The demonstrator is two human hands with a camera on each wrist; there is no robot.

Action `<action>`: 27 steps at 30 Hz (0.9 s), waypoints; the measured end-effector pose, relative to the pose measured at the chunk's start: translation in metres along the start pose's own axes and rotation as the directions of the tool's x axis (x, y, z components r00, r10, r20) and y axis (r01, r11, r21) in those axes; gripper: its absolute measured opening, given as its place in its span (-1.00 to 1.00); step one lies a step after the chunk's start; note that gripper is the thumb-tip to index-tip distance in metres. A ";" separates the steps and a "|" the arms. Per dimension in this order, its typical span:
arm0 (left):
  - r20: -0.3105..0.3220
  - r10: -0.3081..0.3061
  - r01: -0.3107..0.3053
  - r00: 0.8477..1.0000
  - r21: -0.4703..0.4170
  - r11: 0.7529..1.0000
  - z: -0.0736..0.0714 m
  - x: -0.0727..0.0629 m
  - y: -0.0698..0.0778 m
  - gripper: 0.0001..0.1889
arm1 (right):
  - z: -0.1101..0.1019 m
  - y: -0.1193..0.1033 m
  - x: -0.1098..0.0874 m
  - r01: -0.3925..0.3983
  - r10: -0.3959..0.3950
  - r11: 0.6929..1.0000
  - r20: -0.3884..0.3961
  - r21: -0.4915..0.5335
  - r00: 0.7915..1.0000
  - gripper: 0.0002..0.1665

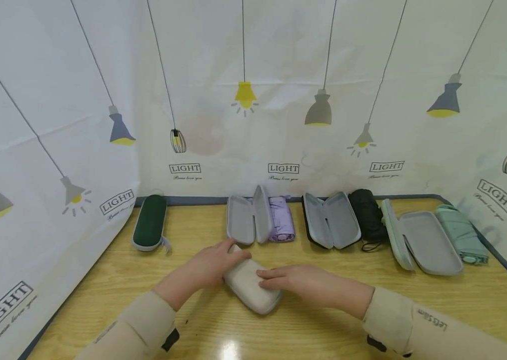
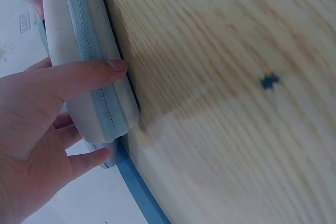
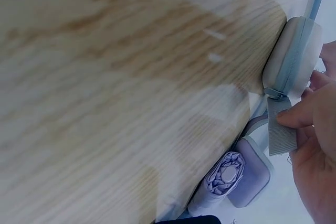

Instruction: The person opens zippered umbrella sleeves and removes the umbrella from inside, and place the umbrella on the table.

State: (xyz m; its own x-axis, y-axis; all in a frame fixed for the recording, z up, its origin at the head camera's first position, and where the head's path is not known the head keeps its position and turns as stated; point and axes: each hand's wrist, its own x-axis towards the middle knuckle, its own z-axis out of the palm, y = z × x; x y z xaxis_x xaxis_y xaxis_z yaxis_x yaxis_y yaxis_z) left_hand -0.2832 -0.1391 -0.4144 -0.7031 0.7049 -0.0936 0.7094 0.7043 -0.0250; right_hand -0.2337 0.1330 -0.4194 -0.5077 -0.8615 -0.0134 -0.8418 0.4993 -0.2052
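Eight items on a wood-grain table [image 1: 114, 300], a white backdrop [image 1: 280, 50] printed with hanging lamps behind; far left, a dark green case [image 1: 151, 220], closed, lying near the back edge, well apart from the rest; next, the left hand [image 1: 206, 265], gripping the far-left end of a cream case [image 1: 251, 287], its thumb laid across the side and over the zipper [image 2: 86, 19], fingers round the opposite side.

Cream case closed, at table level between the two hands, set slantwise, its near end toward the right; directly behind it, an open purple case [image 1: 240, 220] with grey lining; touching or just beside that, a folded purple umbrella [image 1: 282, 220].

Right hand [image 1: 298, 282] at the cream case's right side; fingertips touch the top; right wrist view shows thumb and fingers pinching the grey pull tab [image 3: 282, 135] at the zipper's end.

Farther right, an open black case [image 1: 343, 217], lining grey; a folded black umbrella [image 1: 367, 217] just beside it; then an open mint case [image 1: 431, 242], also grey inside; last, a folded mint umbrella [image 1: 462, 235] at its right.
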 end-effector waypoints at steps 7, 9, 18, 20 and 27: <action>0.014 0.004 -0.005 1.000 0.020 1.000 -0.002 0.004 0.006 -0.16 | -0.001 0.005 -0.009 0.012 -0.012 1.000 -0.022 -0.011 1.000 -0.15; 0.011 0.021 -0.021 1.000 0.047 0.999 -0.002 0.004 0.009 -0.17 | 0.000 0.007 -0.013 0.025 -0.027 0.999 -0.034 -0.040 0.999 -0.22; 0.008 0.086 -0.086 0.996 0.096 0.992 -0.006 0.004 0.021 -0.11 | 0.000 0.023 -0.031 0.048 -0.062 0.987 -0.087 -0.156 0.994 -0.29; 0.012 0.087 -0.087 0.996 0.085 0.993 -0.006 0.006 0.023 -0.11 | 0.000 0.025 -0.035 0.033 -0.050 0.985 -0.099 -0.171 0.994 -0.25; 0.010 0.090 -0.090 0.996 0.039 0.995 -0.007 0.012 0.032 -0.11 | -0.004 0.031 -0.045 -0.054 0.040 0.985 -0.094 -0.162 0.995 -0.24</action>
State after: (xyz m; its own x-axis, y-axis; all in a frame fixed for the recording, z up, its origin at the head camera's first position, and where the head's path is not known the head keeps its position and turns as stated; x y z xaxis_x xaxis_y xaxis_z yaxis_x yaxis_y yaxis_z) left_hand -0.2691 -0.1070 -0.4096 -0.6359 0.7646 -0.1051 0.7714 0.6339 -0.0551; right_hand -0.2379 0.1877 -0.4214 -0.5555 -0.8285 0.0702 -0.8315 0.5539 -0.0424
